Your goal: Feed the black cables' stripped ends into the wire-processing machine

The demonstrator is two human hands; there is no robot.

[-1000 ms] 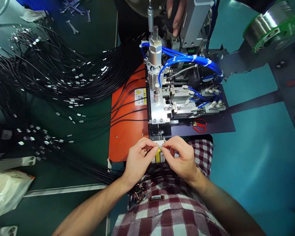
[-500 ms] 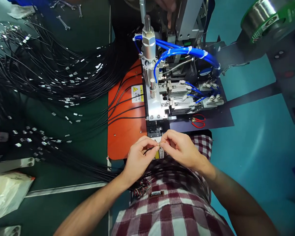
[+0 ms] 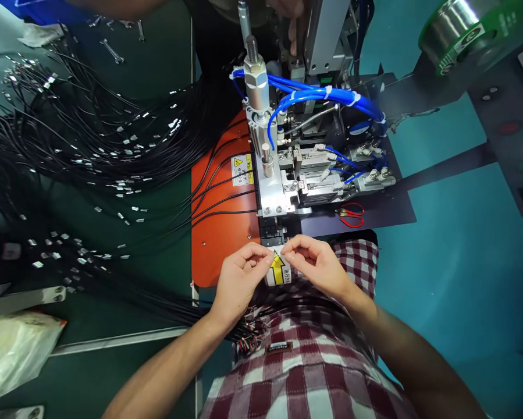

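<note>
My left hand [image 3: 238,280] is closed in a pinch over the lower end of the orange plate [image 3: 224,250]. A black cable is in its fingers, mostly hidden by the hand, and thin wire ends [image 3: 275,260] stick out at the fingertips. Facing it, my right hand [image 3: 317,266] is also pinched, thumb against forefinger; whatever sits between those fingertips is too small to name. A white label with a yellow arrow [image 3: 278,273] shows between and below the two hands. Just beyond the fingertips is the machine's black guide block [image 3: 271,230].
A metal press with blue air hoses [image 3: 326,93] rises ahead, several black cables [image 3: 226,201] running into it. Red-handled snips [image 3: 352,215] lie right. Bundled cables with metal ends [image 3: 125,139] cover the left table. A cable bunch [image 3: 248,337] lies by my lap. Another person's hand [image 3: 292,35] is behind the press.
My hands were together at the fingertips and have drawn a little apart, uncovering the yellow arrow. The view has shifted slightly. Another person's arm now shows at the top left.
</note>
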